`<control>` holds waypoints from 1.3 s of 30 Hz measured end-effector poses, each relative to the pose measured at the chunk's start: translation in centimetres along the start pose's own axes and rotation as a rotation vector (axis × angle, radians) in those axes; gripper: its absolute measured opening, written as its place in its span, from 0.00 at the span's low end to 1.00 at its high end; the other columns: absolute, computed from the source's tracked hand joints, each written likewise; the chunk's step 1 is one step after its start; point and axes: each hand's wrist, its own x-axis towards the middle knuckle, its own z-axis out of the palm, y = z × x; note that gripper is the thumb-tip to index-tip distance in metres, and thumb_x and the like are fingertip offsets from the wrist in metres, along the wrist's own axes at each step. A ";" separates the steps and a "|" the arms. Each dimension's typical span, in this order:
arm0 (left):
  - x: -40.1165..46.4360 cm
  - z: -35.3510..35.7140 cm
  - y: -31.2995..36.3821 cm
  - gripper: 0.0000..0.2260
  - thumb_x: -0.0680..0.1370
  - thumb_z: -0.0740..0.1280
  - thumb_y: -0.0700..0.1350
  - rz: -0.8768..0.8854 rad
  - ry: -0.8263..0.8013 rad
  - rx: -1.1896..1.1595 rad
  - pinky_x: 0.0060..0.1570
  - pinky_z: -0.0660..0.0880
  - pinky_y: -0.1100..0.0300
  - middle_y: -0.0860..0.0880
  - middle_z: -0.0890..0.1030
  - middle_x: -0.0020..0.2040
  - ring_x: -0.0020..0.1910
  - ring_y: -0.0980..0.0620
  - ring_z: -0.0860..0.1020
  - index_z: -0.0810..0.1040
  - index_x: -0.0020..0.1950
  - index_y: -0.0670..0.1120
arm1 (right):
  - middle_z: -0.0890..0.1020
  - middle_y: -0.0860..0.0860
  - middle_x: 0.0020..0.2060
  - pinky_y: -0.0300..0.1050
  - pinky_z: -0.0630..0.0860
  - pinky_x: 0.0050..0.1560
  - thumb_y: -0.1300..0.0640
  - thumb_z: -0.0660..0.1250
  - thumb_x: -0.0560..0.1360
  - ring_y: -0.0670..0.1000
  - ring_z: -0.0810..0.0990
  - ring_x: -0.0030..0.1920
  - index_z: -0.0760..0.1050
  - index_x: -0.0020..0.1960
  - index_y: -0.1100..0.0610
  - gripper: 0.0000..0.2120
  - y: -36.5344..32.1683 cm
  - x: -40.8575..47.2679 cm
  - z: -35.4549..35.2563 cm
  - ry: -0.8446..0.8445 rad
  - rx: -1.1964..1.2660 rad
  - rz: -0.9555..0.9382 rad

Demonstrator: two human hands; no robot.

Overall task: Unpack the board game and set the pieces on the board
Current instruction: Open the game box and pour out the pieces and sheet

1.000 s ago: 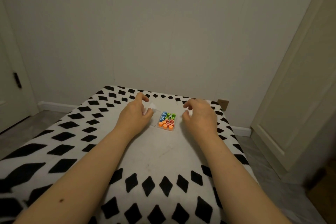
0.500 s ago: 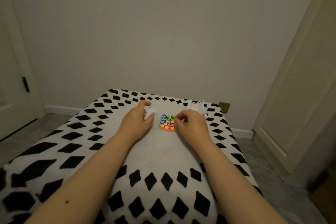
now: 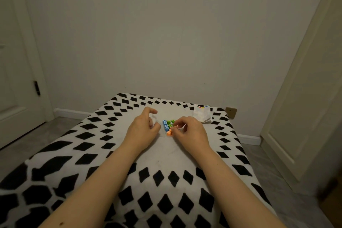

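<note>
Black-and-white diamond-patterned blanket covers a raised surface, pale centre patch under the work area

Game pieces sit in a tight block near the far middle of the blanket: blue ones on the left, green beside them, orange at the near edge. They rest in a clear tray, its edge only faintly visible

Left hand just left of the pieces, fingers curled, forefinger and thumb round a clear, pale bit of packaging; it grips this, though how firmly is hard to tell

Right hand on the right side of the block, fingers curled, fingertips pinching at a small piece at the block's right edge. This hand hides the right-hand columns, so their colours and count cannot be told

Folded paper sheet with a coloured stripe along its top edge lies well to the right of the hands, near the blanket's far right corner, apart from the pieces

Surroundings: plain wall behind, wall socket low on it just beyond the paper, door at the left with a dark hinge, pale door at the right, grey floor on both sides

Both forearms reach in from the near edge and cover much of the blanket's middle
</note>
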 end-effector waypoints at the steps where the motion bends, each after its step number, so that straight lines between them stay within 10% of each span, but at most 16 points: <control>1: -0.2 -0.1 0.1 0.13 0.76 0.64 0.40 -0.001 0.003 -0.003 0.41 0.76 0.50 0.49 0.73 0.31 0.31 0.52 0.72 0.70 0.60 0.49 | 0.78 0.47 0.46 0.37 0.72 0.40 0.53 0.67 0.74 0.44 0.74 0.41 0.78 0.50 0.51 0.06 0.0 0.1 0.0 0.011 0.012 0.008; 13: 0.2 -0.1 -0.4 0.13 0.79 0.58 0.43 -0.079 0.027 -0.010 0.37 0.73 0.56 0.50 0.72 0.33 0.32 0.54 0.70 0.68 0.64 0.49 | 0.79 0.52 0.58 0.47 0.74 0.58 0.61 0.59 0.79 0.51 0.76 0.57 0.79 0.58 0.53 0.13 1.8 3.0 1.1 -0.092 0.053 0.041; 23: 0.6 -0.1 -0.6 0.13 0.78 0.59 0.42 -0.091 0.016 -0.029 0.44 0.76 0.46 0.47 0.73 0.33 0.33 0.51 0.71 0.69 0.62 0.48 | 0.83 0.53 0.50 0.48 0.76 0.53 0.61 0.66 0.75 0.47 0.76 0.44 0.82 0.52 0.57 0.09 1.8 3.2 0.8 -0.129 -0.001 -0.052; 39: 0.1 -0.2 -0.7 0.17 0.81 0.53 0.43 -0.051 -0.032 -0.022 0.47 0.75 0.50 0.45 0.77 0.43 0.39 0.51 0.73 0.66 0.70 0.49 | 0.80 0.44 0.43 0.23 0.71 0.39 0.61 0.68 0.74 0.38 0.76 0.41 0.80 0.49 0.54 0.06 2.0 -0.5 -2.2 0.031 0.209 0.077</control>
